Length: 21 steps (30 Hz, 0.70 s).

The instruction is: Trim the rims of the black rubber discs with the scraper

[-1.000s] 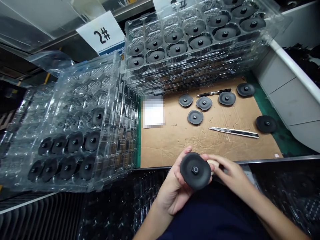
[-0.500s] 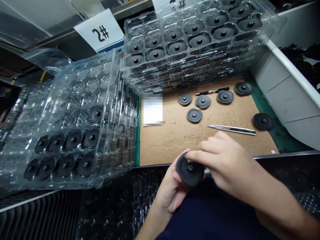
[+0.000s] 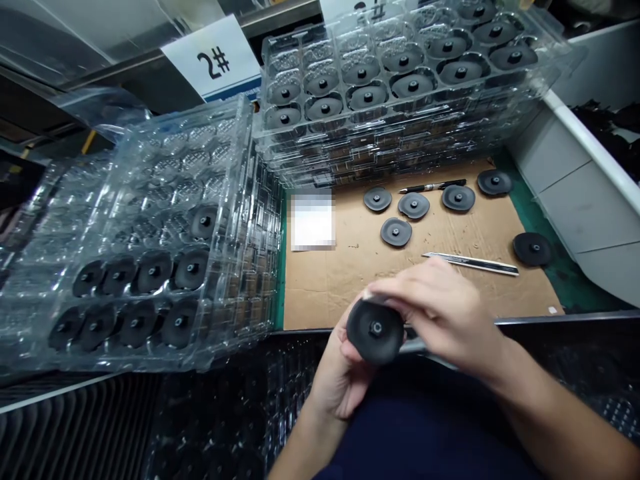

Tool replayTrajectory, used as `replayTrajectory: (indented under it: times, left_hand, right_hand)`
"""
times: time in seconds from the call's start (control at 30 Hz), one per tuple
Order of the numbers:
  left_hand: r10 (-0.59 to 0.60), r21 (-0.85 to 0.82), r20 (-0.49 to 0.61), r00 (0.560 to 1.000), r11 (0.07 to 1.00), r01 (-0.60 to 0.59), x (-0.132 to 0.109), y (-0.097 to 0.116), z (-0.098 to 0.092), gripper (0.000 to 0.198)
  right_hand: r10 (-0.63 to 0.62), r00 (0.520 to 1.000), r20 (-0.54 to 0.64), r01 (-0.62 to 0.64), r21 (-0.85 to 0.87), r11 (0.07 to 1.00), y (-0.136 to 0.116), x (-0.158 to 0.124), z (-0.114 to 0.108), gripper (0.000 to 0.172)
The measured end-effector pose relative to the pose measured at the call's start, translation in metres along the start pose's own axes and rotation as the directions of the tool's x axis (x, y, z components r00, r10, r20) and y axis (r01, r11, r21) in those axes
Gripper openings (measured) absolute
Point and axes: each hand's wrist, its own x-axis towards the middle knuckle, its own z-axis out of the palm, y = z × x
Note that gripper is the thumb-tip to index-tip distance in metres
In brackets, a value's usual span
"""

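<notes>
At lower centre of the frame, a black moulded disc [image 3: 375,331] with a central nut — propped on the curled fingers of the left hand [image 3: 337,380], the right hand [image 3: 440,310] closed over its top edge, apparently to steady it. Farther up, on brown cardboard [image 3: 350,293], more discs [image 3: 395,232], a utility knife [image 3: 470,264] and a pen [image 3: 433,186] — all seemingly placed within easy reach.

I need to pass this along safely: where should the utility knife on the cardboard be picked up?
Take the utility knife by its dark body toward the right end, coming from above with the right hand, which is nearest. It lies flat, with the pointed metal tip aimed left, so a grip there probably keeps fingers off that end.
</notes>
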Motion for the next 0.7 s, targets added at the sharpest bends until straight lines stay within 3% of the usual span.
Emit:
replayTrajectory:
  times: [0.07,0.13,0.23,0.3,0.4,0.5,0.53,0.6,0.63,0.7]
  left_hand:
    - [-0.012,-0.081,0.070,0.998,0.997,0.017,-0.005,0.002,-0.006,0.072]
    - [-0.008,-0.142,0.116,0.993,0.990,0.024,-0.008,0.004,-0.012,0.069]
    - [-0.014,-0.164,0.153,0.988,0.986,0.039,-0.010,0.005,-0.016,0.064]
    - [-0.023,-0.167,0.170,0.985,0.985,0.052,-0.009,0.005,-0.016,0.062]
    - [-0.033,-0.144,0.184,0.982,0.988,0.060,-0.008,0.004,-0.012,0.062]
    - [-0.026,-0.081,0.162,0.986,0.996,0.039,-0.010,0.000,-0.009,0.068]
    - [-0.017,-0.051,0.147,0.989,0.998,0.025,-0.011,-0.001,-0.009,0.072]
    - [0.010,0.015,0.102,0.995,1.000,-0.011,-0.013,-0.001,-0.012,0.079]
    - [0.027,0.046,0.075,0.997,0.998,-0.030,-0.013,-0.001,-0.014,0.079]
    - [0.071,0.081,0.031,0.997,0.994,-0.073,-0.014,0.000,-0.020,0.076]
  right_hand:
    - [0.237,0.972,0.005,-0.237,0.038,0.971,0.015,-0.015,0.000,0.022]
    - [0.429,0.903,0.031,-0.430,0.103,0.897,0.028,-0.037,0.003,0.021]
    - [0.587,0.798,0.139,-0.602,0.126,0.788,0.041,-0.069,0.010,0.023]
    - [0.623,0.766,0.157,-0.640,0.094,0.763,0.041,-0.079,0.011,0.024]
    - [0.599,0.800,0.011,-0.599,0.041,0.800,0.025,-0.070,0.000,0.021]
    - [0.353,0.922,-0.160,-0.358,-0.006,0.934,-0.005,-0.041,-0.007,0.028]
    - [0.216,0.961,-0.170,-0.223,-0.019,0.975,-0.015,-0.031,-0.006,0.030]
    - [-0.005,0.990,-0.142,-0.001,-0.044,0.999,-0.029,-0.016,0.000,0.030]
    - [-0.038,0.994,-0.105,0.032,-0.059,0.998,-0.032,-0.011,0.004,0.028]
    - [0.035,0.999,0.000,-0.035,-0.087,0.996,-0.034,-0.005,0.010,0.023]
